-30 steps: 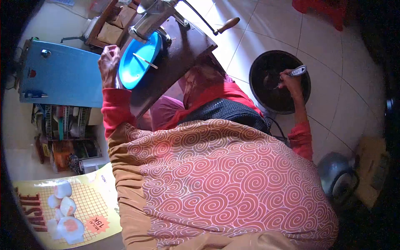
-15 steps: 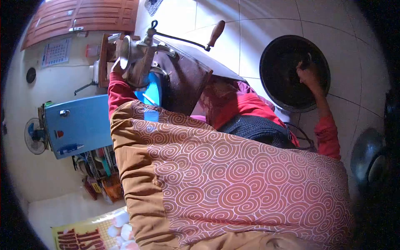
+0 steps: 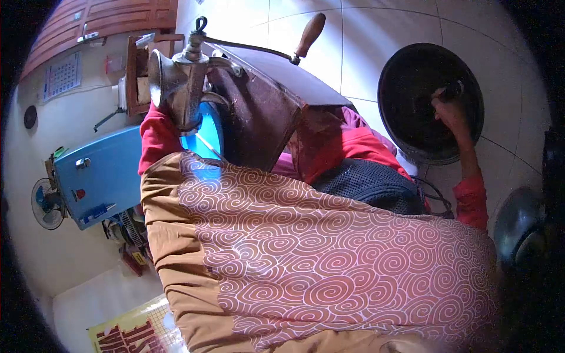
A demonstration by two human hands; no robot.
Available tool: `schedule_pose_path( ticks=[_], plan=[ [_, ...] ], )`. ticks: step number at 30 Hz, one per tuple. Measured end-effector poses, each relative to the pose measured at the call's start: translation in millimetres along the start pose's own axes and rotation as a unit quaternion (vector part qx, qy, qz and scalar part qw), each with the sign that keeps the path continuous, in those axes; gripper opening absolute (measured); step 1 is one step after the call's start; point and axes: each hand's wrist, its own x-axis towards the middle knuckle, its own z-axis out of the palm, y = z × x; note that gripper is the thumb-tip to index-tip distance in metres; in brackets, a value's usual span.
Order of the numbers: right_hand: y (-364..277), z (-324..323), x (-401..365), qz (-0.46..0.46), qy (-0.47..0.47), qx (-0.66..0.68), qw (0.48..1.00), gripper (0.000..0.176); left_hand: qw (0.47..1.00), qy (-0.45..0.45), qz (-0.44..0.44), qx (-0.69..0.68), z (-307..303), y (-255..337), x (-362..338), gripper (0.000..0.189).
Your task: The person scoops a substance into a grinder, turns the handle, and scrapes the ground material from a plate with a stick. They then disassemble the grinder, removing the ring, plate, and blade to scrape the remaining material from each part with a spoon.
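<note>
A metal hand-crank grinder (image 3: 188,82) with a wide funnel mouth is fixed at the edge of a dark brown wooden stand (image 3: 259,115). Its crank ends in a wooden handle (image 3: 311,34). My left hand is hidden behind the grinder; only the red sleeve (image 3: 158,138) shows beside it. Below the grinder's body is a bright blue container (image 3: 213,126) with a pale stick in it. On the right, my right hand (image 3: 452,113) is over a large round black pan (image 3: 406,132), fingers curled at a small dark object with a shiny edge, too dark to name.
A rounded metal vessel (image 3: 518,226) stands at the far right on the tiled floor (image 3: 359,53). Brown patterned cloth (image 3: 329,253) fills the foreground. To the left are a blue refrigerator (image 3: 109,182), a fan (image 3: 48,203) and a wooden cabinet (image 3: 112,20).
The view has shifted, with the grinder further left and the pan further right. My left fingers, partly visible behind the funnel before, are hidden now. My right hand stays over the pan.
</note>
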Motion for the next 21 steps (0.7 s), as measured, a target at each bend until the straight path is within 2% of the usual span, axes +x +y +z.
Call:
schedule_pose_path(
  ticks=[1,3,4,6,9,10,12,13,15,16,18,21],
  plan=[
    [6,10,1,-0.027,0.060,0.007,0.998,0.027,1.000,0.003,0.000,0.001,-2,0,0,0.029],
    [13,14,4,-0.086,0.063,-0.009,0.994,0.014,1.000,0.009,0.002,0.004,-5,1,-1,0.028],
    [16,7,5,-0.114,0.007,-0.035,0.993,0.014,1.000,0.013,0.003,0.005,-10,1,-3,0.028],
    [17,2,4,-0.136,-0.042,-0.081,0.986,0.013,1.000,0.014,0.001,0.004,-9,0,-2,0.028],
    [9,2,-2,-0.092,0.008,-0.079,0.993,0.013,1.000,0.021,0.001,0.006,-16,1,-5,0.028],
    [-4,0,-6,-0.060,0.044,-0.036,0.997,0.012,1.000,0.027,0.003,0.007,-18,2,-6,0.028],
    [-8,-1,-7,-0.063,0.050,-0.014,0.997,0.012,0.999,0.035,0.008,0.009,-27,7,-8,0.027],
    [1,0,-6,-0.096,0.019,-0.037,0.995,0.012,0.999,0.039,0.011,0.009,-29,11,-11,0.027],
    [7,2,-7,-0.106,0.034,-0.040,0.993,0.012,0.999,0.049,0.016,0.014,-40,8,-10,0.027],
    [-6,3,-11,-0.085,0.080,-0.020,0.993,0.011,0.998,0.054,0.021,0.014,-47,11,-14,0.027],
    [-6,5,-11,-0.085,0.082,-0.035,0.992,0.012,0.997,0.064,0.032,0.024,-59,16,-20,0.027],
    [14,7,-6,-0.124,-0.006,-0.123,0.985,0.015,0.994,0.068,0.059,0.060,-52,43,-46,0.026]
  ],
)
